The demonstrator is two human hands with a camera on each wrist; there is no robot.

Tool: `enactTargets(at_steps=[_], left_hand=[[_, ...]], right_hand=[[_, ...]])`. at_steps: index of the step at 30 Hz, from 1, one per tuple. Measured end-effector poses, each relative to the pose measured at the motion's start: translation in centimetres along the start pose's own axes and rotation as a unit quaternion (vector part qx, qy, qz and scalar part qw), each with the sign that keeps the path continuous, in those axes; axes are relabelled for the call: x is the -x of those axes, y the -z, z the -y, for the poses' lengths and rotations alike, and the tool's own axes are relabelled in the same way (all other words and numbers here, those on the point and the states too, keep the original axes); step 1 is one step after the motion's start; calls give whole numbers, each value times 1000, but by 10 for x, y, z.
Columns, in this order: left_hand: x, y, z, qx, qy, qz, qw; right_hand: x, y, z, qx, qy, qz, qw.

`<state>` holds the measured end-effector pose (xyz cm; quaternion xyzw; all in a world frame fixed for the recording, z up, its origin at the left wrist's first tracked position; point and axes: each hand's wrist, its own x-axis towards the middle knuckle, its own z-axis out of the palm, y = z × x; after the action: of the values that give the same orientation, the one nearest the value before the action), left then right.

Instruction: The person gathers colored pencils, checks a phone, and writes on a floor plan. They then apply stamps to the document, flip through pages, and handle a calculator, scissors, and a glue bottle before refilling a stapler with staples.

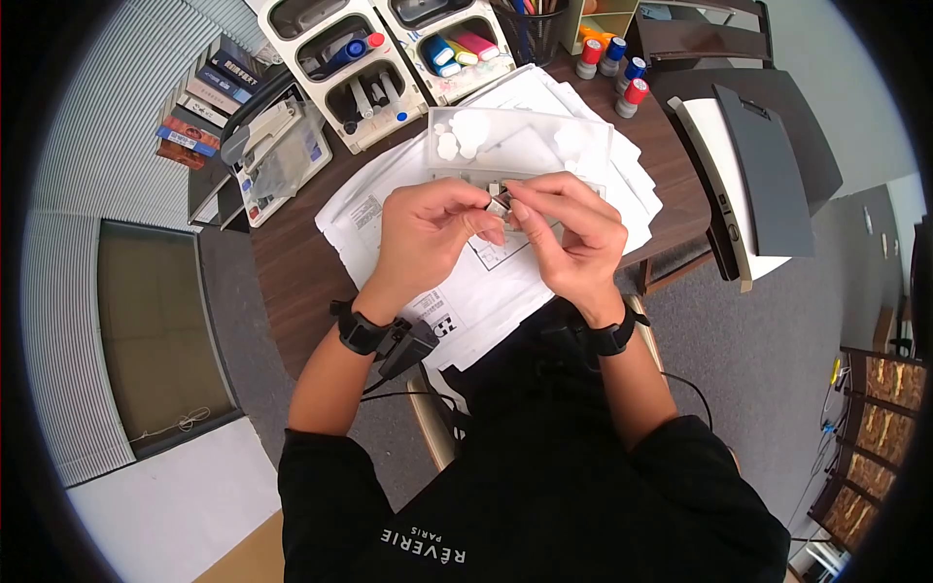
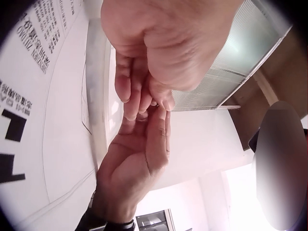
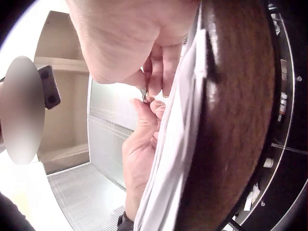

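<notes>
In the head view both hands meet over the papers. My left hand (image 1: 423, 233) and my right hand (image 1: 578, 238) pinch a small dark-and-silver piece (image 1: 499, 202) between thumbs and fingertips; I cannot tell its kind. In the right wrist view a sliver of that piece (image 3: 144, 94) shows between the fingertips, while fingers mostly hide it in the left wrist view. Just beyond the hands lies a clear plastic case (image 1: 530, 121) with white cloud-like shapes on its lid. Printed sheets (image 1: 364, 233) spread under the hands and the case.
Desk organizers (image 1: 418, 92) with pens and markers stand at the back left. Several red and blue stamps (image 1: 635, 92) stand at the back right. A grey device (image 1: 763, 170) sits right of the brown desk (image 1: 292, 291). Books (image 1: 209, 92) line the left.
</notes>
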<state>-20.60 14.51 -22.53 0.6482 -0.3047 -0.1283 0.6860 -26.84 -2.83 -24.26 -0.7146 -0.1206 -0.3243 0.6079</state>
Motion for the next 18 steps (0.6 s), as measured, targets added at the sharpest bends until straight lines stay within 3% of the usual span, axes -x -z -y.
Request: enactTargets(at_steps=[18], left_hand=[[0, -1, 5, -29, 0, 0, 1000]], right_hand=[[1, 0, -3, -5, 5, -5, 1000]])
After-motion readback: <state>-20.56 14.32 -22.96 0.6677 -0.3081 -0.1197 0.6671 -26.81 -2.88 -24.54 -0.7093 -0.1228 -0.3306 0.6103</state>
